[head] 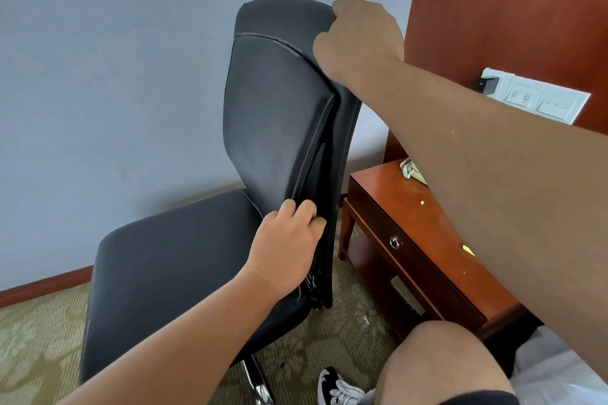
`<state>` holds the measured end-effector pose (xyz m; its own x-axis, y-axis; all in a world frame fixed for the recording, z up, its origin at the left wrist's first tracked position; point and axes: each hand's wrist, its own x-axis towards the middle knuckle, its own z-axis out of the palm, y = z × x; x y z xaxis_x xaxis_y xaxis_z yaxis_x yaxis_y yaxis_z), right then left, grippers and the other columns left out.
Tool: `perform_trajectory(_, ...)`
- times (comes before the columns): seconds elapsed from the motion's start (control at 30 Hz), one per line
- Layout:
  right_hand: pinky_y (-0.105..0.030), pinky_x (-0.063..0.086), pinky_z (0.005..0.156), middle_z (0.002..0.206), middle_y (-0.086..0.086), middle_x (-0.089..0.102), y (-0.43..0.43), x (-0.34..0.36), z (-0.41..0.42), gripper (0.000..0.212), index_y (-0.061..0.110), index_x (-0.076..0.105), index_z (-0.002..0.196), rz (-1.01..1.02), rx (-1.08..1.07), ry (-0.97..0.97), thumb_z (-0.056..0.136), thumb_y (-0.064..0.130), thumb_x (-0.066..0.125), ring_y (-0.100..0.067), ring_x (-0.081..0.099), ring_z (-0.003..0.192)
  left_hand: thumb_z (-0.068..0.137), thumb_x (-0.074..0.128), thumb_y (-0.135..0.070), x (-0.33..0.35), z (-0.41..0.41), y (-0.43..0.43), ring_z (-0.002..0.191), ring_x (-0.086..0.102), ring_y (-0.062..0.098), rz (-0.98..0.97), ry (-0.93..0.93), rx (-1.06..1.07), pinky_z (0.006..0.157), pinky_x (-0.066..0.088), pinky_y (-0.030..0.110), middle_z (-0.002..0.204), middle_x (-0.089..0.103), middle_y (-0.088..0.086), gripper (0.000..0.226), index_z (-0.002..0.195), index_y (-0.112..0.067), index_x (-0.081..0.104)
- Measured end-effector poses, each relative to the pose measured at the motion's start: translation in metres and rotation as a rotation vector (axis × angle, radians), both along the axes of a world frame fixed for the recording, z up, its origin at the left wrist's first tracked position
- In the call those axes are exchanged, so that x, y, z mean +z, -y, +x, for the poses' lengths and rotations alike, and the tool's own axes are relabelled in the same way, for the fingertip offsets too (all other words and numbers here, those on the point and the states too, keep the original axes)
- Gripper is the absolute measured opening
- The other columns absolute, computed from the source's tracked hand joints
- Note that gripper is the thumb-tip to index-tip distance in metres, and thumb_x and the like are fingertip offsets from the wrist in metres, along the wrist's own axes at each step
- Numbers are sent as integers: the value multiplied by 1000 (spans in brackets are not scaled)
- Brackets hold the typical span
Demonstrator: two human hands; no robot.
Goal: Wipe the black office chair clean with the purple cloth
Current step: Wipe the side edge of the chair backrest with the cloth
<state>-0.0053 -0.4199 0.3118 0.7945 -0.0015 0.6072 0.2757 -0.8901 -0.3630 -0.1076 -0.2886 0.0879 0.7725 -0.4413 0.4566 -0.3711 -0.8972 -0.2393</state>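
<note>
1 head view looks forward and down, near the chair (279,125).

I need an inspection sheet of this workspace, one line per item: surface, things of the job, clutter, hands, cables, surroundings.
Surface: patterned carpet; the chair stands on it.
Job's things: black office chair, upright; purple cloth, nothing seen.
Clutter: small specks on the top of the wooden nightstand.
Hands: left hand grips the lower side edge of the backrest; right hand grips its top corner; neither holds a cloth.
Cables: coiled telephone cord on the nightstand; black plug at the socket plate.
Surroundings: grey-blue wall, reddish wooden board, white bedding, one patterned shoe.
</note>
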Motion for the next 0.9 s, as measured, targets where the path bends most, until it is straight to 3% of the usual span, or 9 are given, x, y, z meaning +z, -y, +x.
perform_trajectory(0.13, -26, 24, 49, 71, 8, 39, 0, 0, -3, 19, 23, 30, 67, -2, -5, 7, 78, 16, 44, -23, 46, 76, 83, 69, -24, 22, 5, 9, 82, 52, 17, -189, 54, -26, 62, 50, 31, 102, 57, -4, 25, 107, -21, 60)
perform_trajectory(0.3, -25, 23, 49, 71, 8, 38, 1, -2, -2, 22, 24, 28, 67, 16, 3, 10, 78, 15, 45, -22, 44, 75, 83, 56, -14, 7, 3, 12, 90, 45, 21, 63, -95, 23, 69, 45, 31, 107, 53, 0, 25, 108, -18, 58)
perform_trajectory(0.5, -27, 23, 48, 72, 7, 37, 2, -2, 0, 22, 23, 28, 67, 14, 5, -9, 77, 13, 44, -22, 43, 74, 77, 61, -13, 9, 7, 30, 94, 42, 28, 220, -149, 69, 67, 39, 37, 104, 50, 8, 27, 103, -10, 59)
perform_trajectory(0.63, -28, 23, 48, 75, 5, 40, 2, -2, 1, 20, 22, 29, 67, 8, 6, -19, 77, 12, 44, -23, 44, 75, 79, 64, -16, 4, 6, 32, 99, 42, 30, 269, -205, 70, 71, 41, 40, 109, 49, 11, 30, 108, -9, 59)
perform_trajectory(0.73, -27, 23, 49, 89, 0, 48, 2, -2, 1, 22, 23, 28, 67, 6, 13, -2, 79, 13, 43, -24, 45, 78, 82, 61, -16, -1, 3, 33, 102, 41, 31, 292, -238, 71, 73, 40, 40, 113, 48, 11, 33, 113, -9, 58)
perform_trajectory(0.9, -27, 22, 49, 86, 0, 47, 3, -3, 5, 23, 24, 26, 66, 15, 10, 21, 77, 15, 44, -24, 44, 77, 75, 63, -14, 26, 5, 34, 85, 44, 26, 233, -158, 36, 58, 30, 35, 98, 51, 6, 22, 97, -12, 61)
